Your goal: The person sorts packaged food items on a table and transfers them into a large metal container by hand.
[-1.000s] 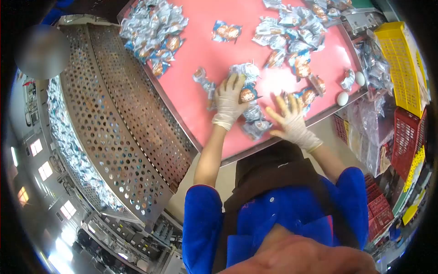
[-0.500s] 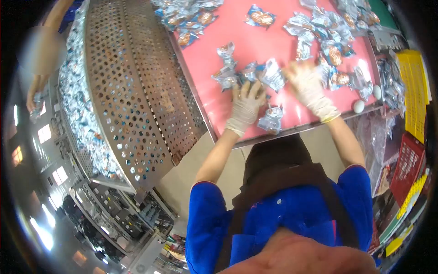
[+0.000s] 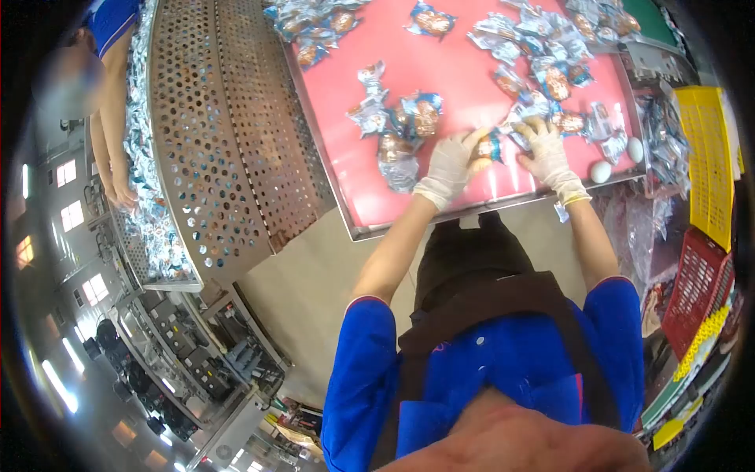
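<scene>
On the pink tabletop (image 3: 338, 141), small foil packets with silver, blue and brown print lie in loose groups. My left hand (image 3: 450, 167), in a pale glove, has thumb and fingers closed about a blue and brown packet (image 3: 490, 147). My right hand (image 3: 548, 157), gloved too, bends its fingers over the silver end of another packet (image 3: 517, 135) at the edge of the right-hand pile; its fingertips are partly hidden among the foil. Left of my left hand sits a cluster of several packets (image 3: 399, 149).
Two white egg-shaped objects (image 3: 601, 172) rest by the table's right corner. A perforated metal chute (image 3: 228, 134) stands to the left; beyond it a co-worker's hands (image 3: 120, 189) reach into a trough of packets. At right are a yellow crate (image 3: 704, 165) and a red crate (image 3: 692, 283).
My left hand has moved right, from the left cluster to a packet near the middle. My right hand has come down onto the packets. The co-worker's arms have moved down to the trough.
</scene>
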The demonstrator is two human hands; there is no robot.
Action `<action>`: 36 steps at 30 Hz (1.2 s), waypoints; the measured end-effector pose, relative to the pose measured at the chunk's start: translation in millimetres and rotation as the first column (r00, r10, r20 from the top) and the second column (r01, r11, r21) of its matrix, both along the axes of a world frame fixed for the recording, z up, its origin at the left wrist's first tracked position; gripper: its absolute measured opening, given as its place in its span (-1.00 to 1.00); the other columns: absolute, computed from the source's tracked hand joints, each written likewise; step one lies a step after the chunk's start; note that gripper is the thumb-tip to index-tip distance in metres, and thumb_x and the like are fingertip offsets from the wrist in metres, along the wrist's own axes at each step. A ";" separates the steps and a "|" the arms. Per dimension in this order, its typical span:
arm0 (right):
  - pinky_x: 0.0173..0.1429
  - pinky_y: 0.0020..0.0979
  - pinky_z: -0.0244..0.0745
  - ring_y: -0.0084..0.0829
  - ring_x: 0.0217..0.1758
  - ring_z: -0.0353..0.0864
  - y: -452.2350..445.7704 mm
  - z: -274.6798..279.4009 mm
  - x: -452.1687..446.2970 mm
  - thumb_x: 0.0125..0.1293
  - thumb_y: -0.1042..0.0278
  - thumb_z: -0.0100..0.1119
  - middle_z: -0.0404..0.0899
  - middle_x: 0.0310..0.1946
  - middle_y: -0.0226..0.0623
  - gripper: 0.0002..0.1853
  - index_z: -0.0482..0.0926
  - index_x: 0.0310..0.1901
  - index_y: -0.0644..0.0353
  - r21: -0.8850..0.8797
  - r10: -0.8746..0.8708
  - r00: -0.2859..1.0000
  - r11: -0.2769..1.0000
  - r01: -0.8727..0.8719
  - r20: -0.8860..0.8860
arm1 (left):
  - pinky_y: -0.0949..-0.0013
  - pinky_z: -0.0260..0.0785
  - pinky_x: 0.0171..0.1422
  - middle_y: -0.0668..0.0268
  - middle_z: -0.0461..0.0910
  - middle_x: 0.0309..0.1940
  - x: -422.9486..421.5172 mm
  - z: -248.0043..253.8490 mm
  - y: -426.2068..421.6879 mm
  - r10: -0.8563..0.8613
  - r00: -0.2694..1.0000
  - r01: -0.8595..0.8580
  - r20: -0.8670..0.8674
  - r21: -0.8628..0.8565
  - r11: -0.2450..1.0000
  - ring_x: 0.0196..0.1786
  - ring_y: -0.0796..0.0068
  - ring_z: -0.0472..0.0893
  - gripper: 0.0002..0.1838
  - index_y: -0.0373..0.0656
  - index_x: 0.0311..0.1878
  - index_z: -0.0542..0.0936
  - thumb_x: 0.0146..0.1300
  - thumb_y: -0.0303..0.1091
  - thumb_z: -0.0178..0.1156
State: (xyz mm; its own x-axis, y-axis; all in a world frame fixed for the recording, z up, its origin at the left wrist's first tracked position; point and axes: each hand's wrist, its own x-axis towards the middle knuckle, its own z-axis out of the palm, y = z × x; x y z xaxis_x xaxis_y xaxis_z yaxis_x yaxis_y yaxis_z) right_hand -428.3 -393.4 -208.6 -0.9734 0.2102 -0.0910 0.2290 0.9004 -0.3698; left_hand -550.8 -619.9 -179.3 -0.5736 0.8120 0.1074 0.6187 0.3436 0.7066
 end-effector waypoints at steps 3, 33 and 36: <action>0.41 -0.05 0.38 0.00 0.33 0.36 5.2 0.6 8.5 0.01 0.28 0.52 0.41 0.28 -0.17 -0.34 0.57 0.23 -0.03 -0.111 -0.024 0.999 0.993 0.028 0.038 | 0.05 0.47 0.04 0.17 0.66 -0.27 21.2 -28.6 -9.5 0.135 0.983 -0.104 0.122 -0.234 0.967 -0.21 0.05 0.65 -0.49 -0.03 0.20 0.55 0.17 -0.23 0.39; 0.45 -0.05 0.36 0.07 0.35 0.41 -36.2 14.5 -6.7 0.08 0.18 0.48 0.43 0.26 -0.02 -0.24 0.43 0.36 0.04 -0.275 0.077 0.995 0.960 -0.057 0.063 | 0.22 0.48 0.12 0.11 0.54 0.02 46.6 -32.0 -1.0 0.431 0.636 -0.530 0.640 -0.044 0.847 0.07 0.28 0.57 -0.50 -0.23 0.17 0.44 0.18 -0.41 0.38; 0.44 -0.08 0.39 -0.04 0.34 0.46 0.4 -19.9 -2.0 0.13 0.32 0.43 0.44 0.30 -0.11 -0.33 0.48 0.33 0.00 -0.327 0.136 0.972 0.925 -0.194 -0.191 | 0.06 0.40 0.23 0.08 0.55 0.04 60.9 -21.9 -26.3 0.462 0.858 -0.407 0.226 -0.250 0.879 0.12 0.07 0.53 -0.49 -0.21 0.15 0.48 0.13 -0.39 0.40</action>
